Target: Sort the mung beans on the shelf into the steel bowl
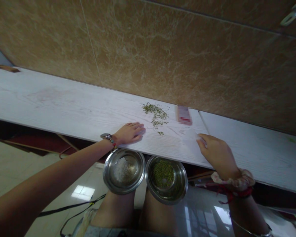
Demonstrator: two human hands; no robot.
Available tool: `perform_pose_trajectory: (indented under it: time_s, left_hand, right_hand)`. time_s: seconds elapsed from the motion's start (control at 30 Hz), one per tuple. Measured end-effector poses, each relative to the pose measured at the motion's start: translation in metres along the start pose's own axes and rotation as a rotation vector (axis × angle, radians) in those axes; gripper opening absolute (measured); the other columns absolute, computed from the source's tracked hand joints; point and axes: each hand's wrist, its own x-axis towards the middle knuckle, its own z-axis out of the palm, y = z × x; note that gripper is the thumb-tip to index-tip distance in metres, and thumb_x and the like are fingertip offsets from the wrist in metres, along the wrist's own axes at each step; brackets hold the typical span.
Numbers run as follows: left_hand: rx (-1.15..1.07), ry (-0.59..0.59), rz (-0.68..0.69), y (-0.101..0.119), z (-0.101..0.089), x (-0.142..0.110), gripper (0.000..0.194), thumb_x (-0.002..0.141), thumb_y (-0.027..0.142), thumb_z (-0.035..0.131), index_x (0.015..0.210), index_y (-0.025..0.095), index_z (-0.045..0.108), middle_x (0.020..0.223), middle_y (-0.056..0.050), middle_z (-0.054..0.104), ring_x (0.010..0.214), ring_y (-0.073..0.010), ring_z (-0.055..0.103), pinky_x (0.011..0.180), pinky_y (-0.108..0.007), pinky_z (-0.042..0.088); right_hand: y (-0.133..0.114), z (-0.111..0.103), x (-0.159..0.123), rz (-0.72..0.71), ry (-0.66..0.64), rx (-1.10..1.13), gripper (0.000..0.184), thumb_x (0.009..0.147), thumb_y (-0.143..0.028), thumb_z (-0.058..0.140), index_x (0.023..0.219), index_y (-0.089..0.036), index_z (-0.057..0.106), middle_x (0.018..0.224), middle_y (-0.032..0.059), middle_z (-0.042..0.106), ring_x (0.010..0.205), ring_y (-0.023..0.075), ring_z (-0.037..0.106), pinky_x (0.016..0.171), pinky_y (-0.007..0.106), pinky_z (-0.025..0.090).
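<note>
My left hand lies flat on the white tabletop, palm down, with its fingers apart and nothing in them. To its right are scattered small green beans, which look like mung beans. My right hand is pinched, thumb against fingers, on a thin, pale, see-through piece at the tabletop; its kind is unclear. Below the table edge, two steel bowls rest at my thighs. The left bowl contains white grains that look like rice. Green beans lie in the right bowl.
A blurred-out flat rectangular item lies near the brown marbled wall. The narrow white table runs along that wall, with a seam right of the item. A brown object sits at the far left end. Black straps hang below.
</note>
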Motion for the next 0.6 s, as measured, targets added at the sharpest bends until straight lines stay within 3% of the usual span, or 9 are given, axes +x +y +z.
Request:
perform_pose_trajectory:
  time_s: [0.33, 0.6]
  left_hand:
    - [-0.029, -0.014, 0.013, -0.003, -0.001, -0.002, 0.039, 0.093, 0.037, 0.036, 0.126, 0.018, 0.046, 0.14, -0.01, 0.042, 0.127, -0.022, 0.04, 0.104, -0.037, 0.031]
    - [-0.069, -0.014, 0.051, -0.014, -0.003, -0.007, 0.038, 0.094, 0.037, 0.034, 0.125, 0.02, 0.047, 0.142, -0.007, 0.041, 0.127, -0.0199, 0.041, 0.105, -0.034, 0.031]
  right_hand:
    - [-0.01, -0.004, -0.003, -0.071, -0.082, 0.048, 0.027, 0.082, -0.019, 0.046, 0.102, -0.016, 0.064, 0.08, 0.0077, 0.071, 0.068, 0.0214, 0.065, 0.06, 0.032, 0.049]
    - [-0.018, -0.002, -0.002, -0.117, -0.012, 0.051, 0.026, 0.083, -0.02, 0.044, 0.098, -0.018, 0.065, 0.075, 0.0055, 0.07, 0.065, 0.0194, 0.064, 0.059, 0.03, 0.049]
